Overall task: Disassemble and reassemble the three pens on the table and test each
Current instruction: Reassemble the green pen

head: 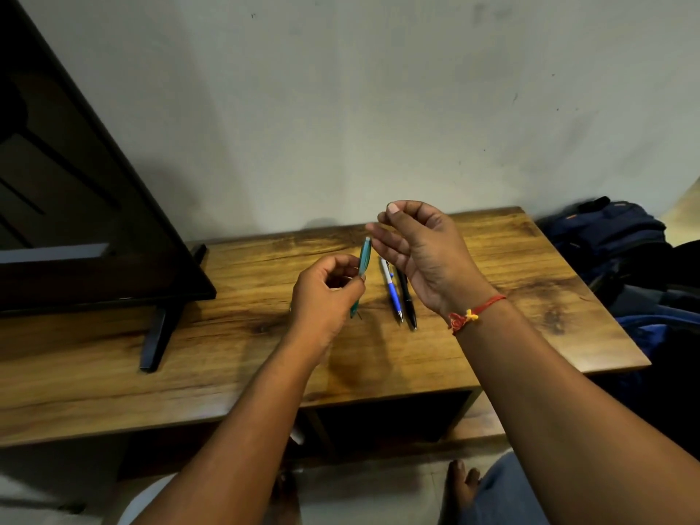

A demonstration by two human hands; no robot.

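Pale, scuffed wall (378, 108) rises behind a wood-grain surface (530, 267) seen from above by a seated person. The left hand (325, 293) grips a teal pen (364, 257) round its middle and holds it nearly upright above the centre of the surface, writing tip pointing down. The right hand (420, 252) is raised beside the pen's top end, fingers loosely curled and relaxed, with nothing visible in them. One fingertip sits just beside the pen's top; whether it touches is unclear. Two more pens lie side by side on the surface under the right hand, between the centre and the far edge: a blue and white pen (393, 293) and a black pen (407, 301), tips toward the near edge. The likely risk is that when the teal pen comes apart in mid-air, a spring or refill could drop, roll to the near edge and fall to the floor. A low sweep of the right wrist could also knock the two resting pens. A dark screen (75, 221) crowds the left end, its stand foot (159, 335) reaching toward the near edge. A blue backpack (606, 236) sits past the right edge. A red thread bracelet (477, 312) circles the right wrist.
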